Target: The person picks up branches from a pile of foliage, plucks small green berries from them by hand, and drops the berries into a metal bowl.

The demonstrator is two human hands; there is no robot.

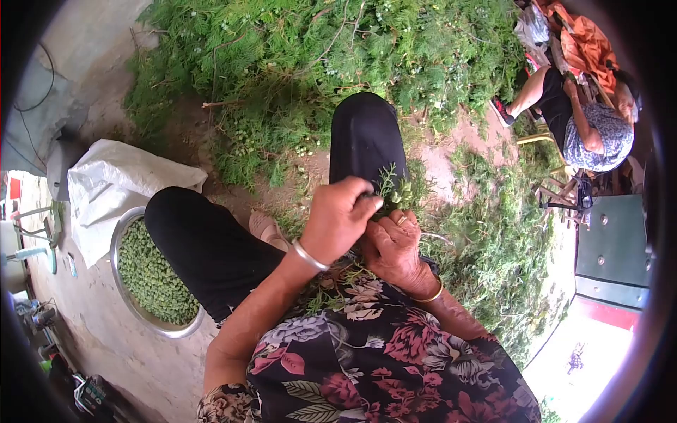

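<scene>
My left hand point(337, 217), with a silver bangle at its wrist, is closed with thumb and fingers pressed together. Whatever those fingers pinch is hidden. Just below and to its right, my right hand point(395, 248), wearing a ring and a gold bangle, is curled around a green evergreen sprig point(389, 185). Flat scaly leaves and small pale green cones stick up from the sprig, close to my left fingertips. Loose leafy bits point(326, 295) lie in my lap. Beside my left knee sits a metal basin point(116, 248) filled with small green cones point(156, 275).
A large heap of cut evergreen branches point(296, 49) covers the floor ahead, with more cuttings point(493, 240) at right. A white sack point(120, 183) lies behind the basin. Another person point(599, 137) sits at upper right. Tools point(46, 317) are at far left.
</scene>
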